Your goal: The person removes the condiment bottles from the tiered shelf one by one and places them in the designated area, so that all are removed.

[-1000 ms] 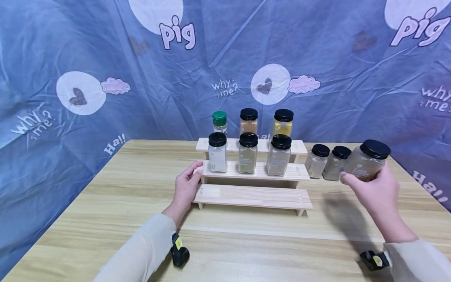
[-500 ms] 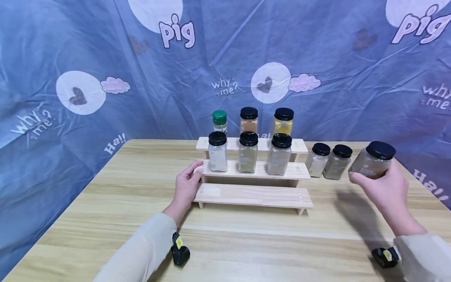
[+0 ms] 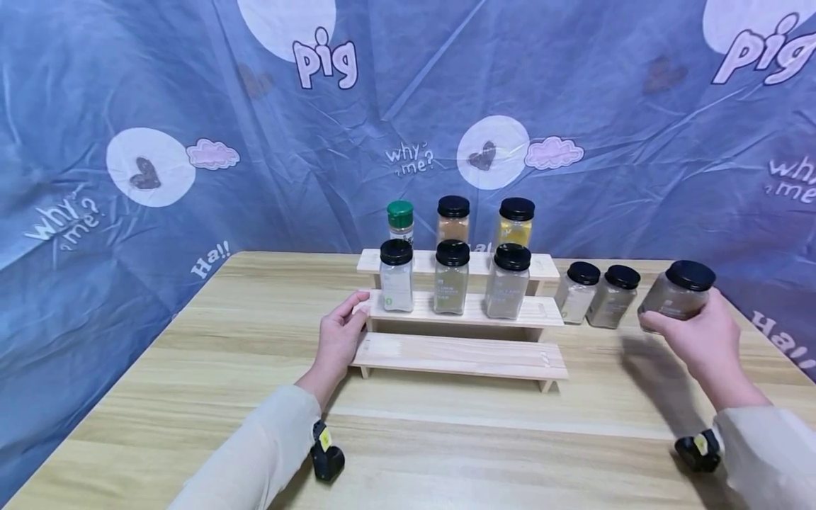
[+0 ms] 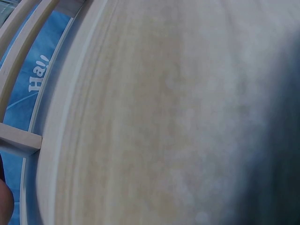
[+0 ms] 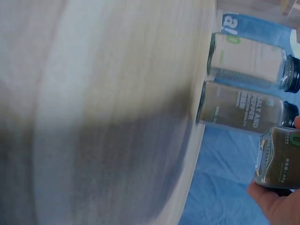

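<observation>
My right hand [image 3: 704,336] grips a square glass spice jar [image 3: 672,299] of brown-grey powder with a black lid. In the head view this jar is tilted, off the table, right of two standing jars. In the right wrist view the held jar [image 5: 281,159] shows its base and side beside the fingers. My left hand [image 3: 340,333] holds the left end of a three-step wooden spice rack [image 3: 459,354], at its middle step. On that step stand a jar of white powder [image 3: 397,283], a greenish one [image 3: 451,287] and a grey-brown one [image 3: 507,290].
At the back, the rack's top step carries a green-capped bottle [image 3: 400,219], an orange-brown jar [image 3: 453,223] and a yellow jar [image 3: 516,225]. A pale jar [image 3: 578,294] and a salt-and-pepper jar [image 3: 612,301] stand right of the rack. Behind the table hangs a blue printed cloth [image 3: 287,156].
My right hand has moved right and slightly down with the spice jar, away from the two standing jars. The left hand stays at the rack's end.
</observation>
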`<state>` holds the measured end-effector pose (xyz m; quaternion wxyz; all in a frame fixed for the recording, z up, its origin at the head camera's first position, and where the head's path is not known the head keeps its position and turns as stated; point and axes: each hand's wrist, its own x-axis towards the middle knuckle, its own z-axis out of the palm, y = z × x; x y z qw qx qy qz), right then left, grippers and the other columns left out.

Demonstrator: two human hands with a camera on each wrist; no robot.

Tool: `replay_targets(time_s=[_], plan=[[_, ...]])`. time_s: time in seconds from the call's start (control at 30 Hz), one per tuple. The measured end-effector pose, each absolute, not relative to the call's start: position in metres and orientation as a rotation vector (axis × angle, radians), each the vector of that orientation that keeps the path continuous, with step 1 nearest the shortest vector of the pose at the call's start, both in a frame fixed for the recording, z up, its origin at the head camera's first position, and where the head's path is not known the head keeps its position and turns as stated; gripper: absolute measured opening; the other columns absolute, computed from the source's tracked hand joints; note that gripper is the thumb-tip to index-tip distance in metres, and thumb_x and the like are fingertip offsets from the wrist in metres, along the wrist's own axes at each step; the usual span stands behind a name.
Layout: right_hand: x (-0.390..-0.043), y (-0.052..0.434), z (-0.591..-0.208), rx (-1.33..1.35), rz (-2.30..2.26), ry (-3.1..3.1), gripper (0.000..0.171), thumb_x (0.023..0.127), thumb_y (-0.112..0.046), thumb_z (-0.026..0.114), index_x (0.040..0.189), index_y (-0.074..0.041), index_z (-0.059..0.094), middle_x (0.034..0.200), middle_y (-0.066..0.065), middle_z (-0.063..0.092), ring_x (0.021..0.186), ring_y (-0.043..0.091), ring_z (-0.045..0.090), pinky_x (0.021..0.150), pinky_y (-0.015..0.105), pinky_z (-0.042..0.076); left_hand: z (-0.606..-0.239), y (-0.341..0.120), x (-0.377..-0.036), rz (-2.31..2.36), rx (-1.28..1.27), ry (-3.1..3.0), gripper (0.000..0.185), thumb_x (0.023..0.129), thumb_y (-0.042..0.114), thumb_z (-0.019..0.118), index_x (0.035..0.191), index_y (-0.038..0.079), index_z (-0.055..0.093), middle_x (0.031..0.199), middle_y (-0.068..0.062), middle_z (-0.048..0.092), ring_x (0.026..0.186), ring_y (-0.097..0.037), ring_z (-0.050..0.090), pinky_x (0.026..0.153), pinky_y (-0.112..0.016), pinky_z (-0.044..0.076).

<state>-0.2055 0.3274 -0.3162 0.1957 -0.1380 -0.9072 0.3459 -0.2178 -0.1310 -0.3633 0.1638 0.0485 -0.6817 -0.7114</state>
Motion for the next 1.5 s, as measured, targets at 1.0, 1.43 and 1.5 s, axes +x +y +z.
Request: replay_targets(time_s=[1.0,1.43,1.5], plan=[[-0.24,0.374,-0.341,-0.252,1.353,-2.631,0.045,0.074,-0.025,0.078,0.095,-0.037,0.041,0.073,-0.033,0.045,0.069,-0.014,0.044,0.061,0.008,0.035,-0.364,-0.129,-0.219,-2.047,0.144,-1.949,0.033,0.084,0.001,0.057,0.116,0.002,0.063,0.108,-0.018,0.065,0.076,-0.001,0.061,0.069,-0.018,0.051],[-0.252,0.376,-0.347,-0.235,1.16,-2.79,0.063,0.074,-0.034,0.077,0.116,-0.001,0.044,0.079,-0.018,0.052,0.073,-0.004,0.047,0.073,0.025,0.039,-0.365,-0.131,-0.218,-2.031,0.168,-1.97,0.032,0.085,0.002,0.057,0.116,0.003,0.064,0.112,-0.017,0.064,0.077,-0.001,0.061,0.07,-0.017,0.051],[-0.254,0.376,-0.347,-0.233,1.155,-2.799,0.071,0.075,-0.036,0.076,0.122,0.004,0.041,0.086,-0.007,0.056,0.079,0.005,0.05,0.08,0.036,0.04,-0.364,-0.131,-0.218,-2.019,0.158,-1.97,0.031,0.085,0.003,0.057,0.116,0.003,0.064,0.111,-0.015,0.064,0.076,0.0,0.06,0.068,-0.016,0.05]])
